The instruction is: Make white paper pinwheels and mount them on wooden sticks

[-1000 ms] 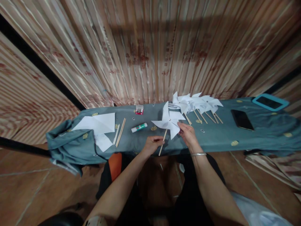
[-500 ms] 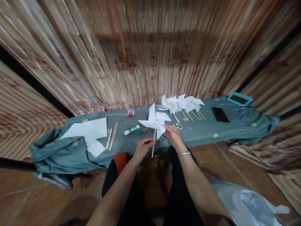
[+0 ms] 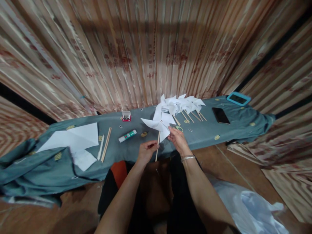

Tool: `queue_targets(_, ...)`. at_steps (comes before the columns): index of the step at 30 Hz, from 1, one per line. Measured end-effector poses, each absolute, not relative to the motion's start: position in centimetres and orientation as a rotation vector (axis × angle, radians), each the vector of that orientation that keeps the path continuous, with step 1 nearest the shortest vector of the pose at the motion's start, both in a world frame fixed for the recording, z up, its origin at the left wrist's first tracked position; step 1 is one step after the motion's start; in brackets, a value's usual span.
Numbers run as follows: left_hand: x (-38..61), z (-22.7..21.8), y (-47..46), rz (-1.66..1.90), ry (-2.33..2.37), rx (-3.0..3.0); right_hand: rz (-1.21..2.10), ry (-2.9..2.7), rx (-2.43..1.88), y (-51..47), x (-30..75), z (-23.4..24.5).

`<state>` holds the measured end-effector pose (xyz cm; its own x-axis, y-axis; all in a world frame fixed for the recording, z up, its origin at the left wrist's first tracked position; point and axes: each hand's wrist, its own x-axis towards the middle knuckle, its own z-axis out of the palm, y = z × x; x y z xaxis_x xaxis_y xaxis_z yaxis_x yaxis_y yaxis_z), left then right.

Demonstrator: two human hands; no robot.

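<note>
A white paper pinwheel (image 3: 159, 123) on a thin wooden stick is held up over the table's front edge. My left hand (image 3: 147, 151) pinches the stick below the vanes. The fingers of my right hand (image 3: 178, 139) are closed at the lower right vane. Just behind it, partly covered by my right hand, lie scissors with green handles (image 3: 179, 128). Several finished-looking white pinwheels (image 3: 185, 104) lie overlapping at the back, their sticks pointing toward me. To the left is a green and white glue stick (image 3: 127, 136).
A small red and white box of pins (image 3: 126, 116), two wooden sticks (image 3: 106, 145), a white pen-like stick (image 3: 100, 147) and white paper sheets (image 3: 84, 138) lie leftward. A black phone (image 3: 220, 115) and a blue-framed device (image 3: 239, 98) lie right. A plastic bag (image 3: 253, 208) stands on the floor.
The view has shifted, so the table things appear farther left. Both hands keep hold of the pinwheel, whose vanes have turned or tilted slightly.
</note>
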<state>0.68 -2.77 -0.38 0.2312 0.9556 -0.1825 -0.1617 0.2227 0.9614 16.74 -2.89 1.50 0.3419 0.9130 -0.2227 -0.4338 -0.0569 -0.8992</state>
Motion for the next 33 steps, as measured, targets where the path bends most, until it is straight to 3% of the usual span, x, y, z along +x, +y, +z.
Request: queue_targets(33, 0.79, -1.43, -2.22, 1.012, 0.978, 1.025, 1.268, -0.543, -1.050, -3.01, 16.80, 1.64)
